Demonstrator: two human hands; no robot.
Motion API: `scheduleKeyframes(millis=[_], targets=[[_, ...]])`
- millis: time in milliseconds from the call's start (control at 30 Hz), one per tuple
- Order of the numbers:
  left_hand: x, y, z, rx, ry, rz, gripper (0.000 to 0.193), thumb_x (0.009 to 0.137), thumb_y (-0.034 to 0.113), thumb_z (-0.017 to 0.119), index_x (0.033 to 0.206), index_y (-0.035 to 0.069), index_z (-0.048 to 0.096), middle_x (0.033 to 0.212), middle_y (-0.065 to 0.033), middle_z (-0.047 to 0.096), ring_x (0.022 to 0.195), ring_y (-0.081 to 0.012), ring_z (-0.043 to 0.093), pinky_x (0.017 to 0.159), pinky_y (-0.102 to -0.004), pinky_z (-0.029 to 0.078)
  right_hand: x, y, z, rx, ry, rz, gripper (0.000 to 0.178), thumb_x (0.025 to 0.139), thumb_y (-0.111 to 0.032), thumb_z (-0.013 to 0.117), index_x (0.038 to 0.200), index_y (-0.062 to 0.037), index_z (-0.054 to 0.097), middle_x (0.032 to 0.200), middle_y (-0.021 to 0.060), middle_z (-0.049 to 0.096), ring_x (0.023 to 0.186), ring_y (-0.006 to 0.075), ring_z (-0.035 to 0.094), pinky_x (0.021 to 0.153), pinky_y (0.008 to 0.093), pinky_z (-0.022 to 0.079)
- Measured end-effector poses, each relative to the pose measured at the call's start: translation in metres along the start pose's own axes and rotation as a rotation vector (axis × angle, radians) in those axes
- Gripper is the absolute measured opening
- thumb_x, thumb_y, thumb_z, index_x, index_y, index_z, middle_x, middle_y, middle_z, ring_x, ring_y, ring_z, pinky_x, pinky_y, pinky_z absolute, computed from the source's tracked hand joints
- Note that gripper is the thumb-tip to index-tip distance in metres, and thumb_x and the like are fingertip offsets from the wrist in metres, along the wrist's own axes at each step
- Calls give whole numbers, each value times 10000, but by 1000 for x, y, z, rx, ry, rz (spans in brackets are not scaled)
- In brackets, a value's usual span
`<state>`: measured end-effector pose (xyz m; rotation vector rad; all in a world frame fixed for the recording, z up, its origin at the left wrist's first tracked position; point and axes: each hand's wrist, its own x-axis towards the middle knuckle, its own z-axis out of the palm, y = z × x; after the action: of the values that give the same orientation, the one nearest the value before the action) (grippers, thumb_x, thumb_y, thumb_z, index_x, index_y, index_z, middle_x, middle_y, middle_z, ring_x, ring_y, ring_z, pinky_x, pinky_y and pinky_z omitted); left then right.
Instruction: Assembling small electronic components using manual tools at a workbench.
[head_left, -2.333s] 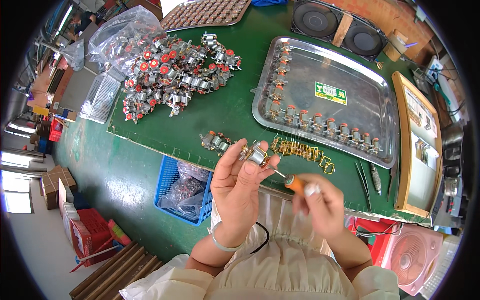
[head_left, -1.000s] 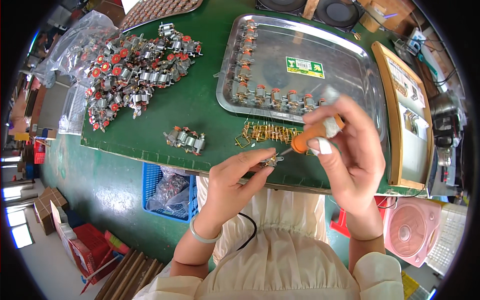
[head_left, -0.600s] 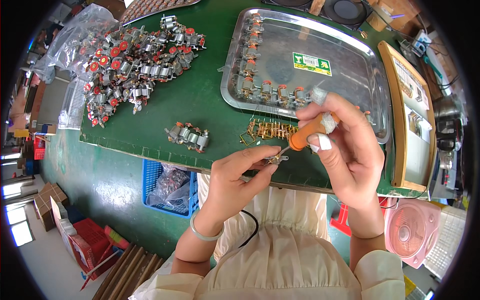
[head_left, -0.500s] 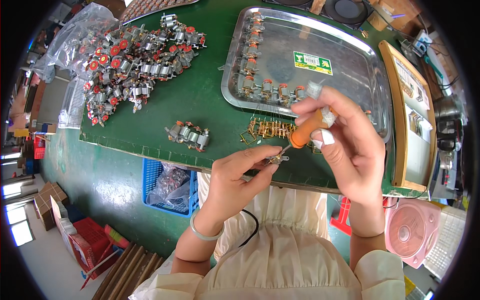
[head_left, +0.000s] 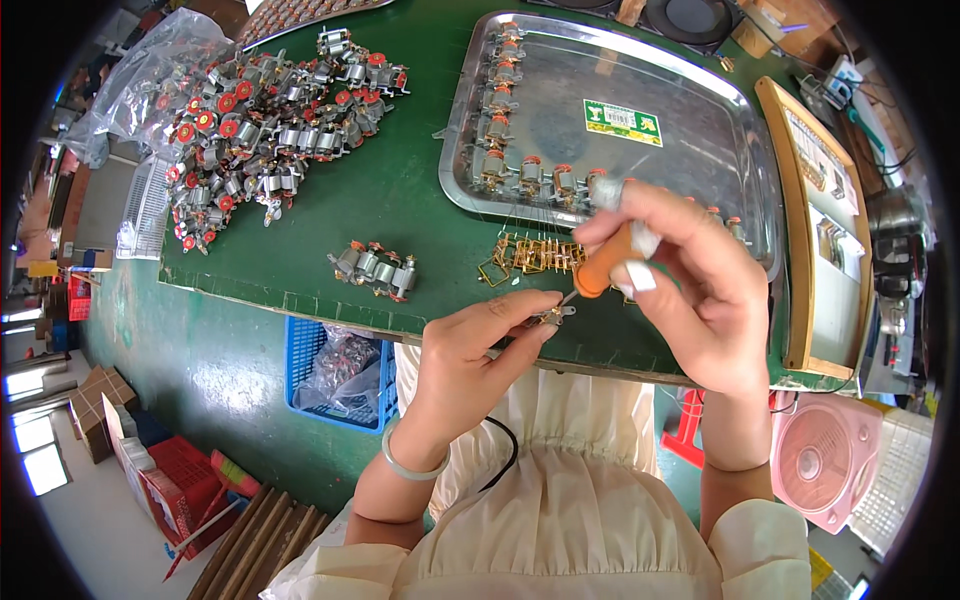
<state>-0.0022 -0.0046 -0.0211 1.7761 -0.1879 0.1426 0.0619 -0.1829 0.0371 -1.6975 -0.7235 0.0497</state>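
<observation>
Pinched between the thumb and fingers of my left hand (head_left: 475,350) is a small metal motor (head_left: 556,315), mostly covered by the fingertips. My right hand (head_left: 705,280) grips an orange-handled screwdriver (head_left: 603,268), with white tape round some fingertips. The screwdriver's thin shaft slants down to the motor, its tip hidden by my left fingers. Just beyond lies a row of brass-coloured wire brackets (head_left: 540,254), partly behind my right hand. A short row of motors (head_left: 372,270) rests on the green table to the left of my hands.
A metal tray (head_left: 560,70) holds motors along its left and near edges. Many red-capped motors (head_left: 235,130) are heaped at the far left beside a plastic bag (head_left: 165,65). A wooden-framed case (head_left: 815,220) stands on the right. Below the table edge sits a blue basket (head_left: 340,415).
My right hand and the screwdriver have tilted slightly leftward, with the fingers shifting round the handle. My left hand stays in place with the motor.
</observation>
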Motion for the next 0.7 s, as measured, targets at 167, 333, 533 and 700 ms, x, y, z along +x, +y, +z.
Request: scheduleKeyframes(millis=[167, 333, 533, 700], targets=[[-1, -4, -1, -23, 9, -2, 267, 724, -31, 643, 984, 23, 621, 800, -99, 644, 655, -132, 622, 590, -231, 504, 6, 1, -4, 137, -63, 34, 385, 812, -25, 556, 1176, 47, 454, 990, 171, 590, 911, 228, 582, 829, 343, 449], [0, -2, 1, -35, 4, -44, 267, 724, -23, 650, 983, 31, 625, 759, -94, 639, 636, -118, 613, 583, -223, 493, 5, -2, -9, -529, -40, -263, 432, 769, -7, 618, 1171, 38, 467, 952, 132, 600, 880, 185, 566, 797, 292, 448], [-2, -6, 1, -74, 21, -59, 260, 726, -19, 652, 981, 26, 624, 758, -93, 641, 654, -115, 621, 590, -220, 495, 1, -2, 17, 89, 170, 117, 397, 797, 5, 564, 1179, 36, 459, 942, 126, 601, 847, 167, 563, 774, 269, 444], [-2, -2, 2, -58, 30, -47, 255, 728, -20, 650, 977, 24, 624, 778, -96, 643, 670, -119, 628, 596, -226, 501, 2, -1, 8, -233, 81, -52, 387, 805, 24, 530, 1185, 21, 454, 964, 119, 595, 829, 153, 557, 772, 251, 429]])
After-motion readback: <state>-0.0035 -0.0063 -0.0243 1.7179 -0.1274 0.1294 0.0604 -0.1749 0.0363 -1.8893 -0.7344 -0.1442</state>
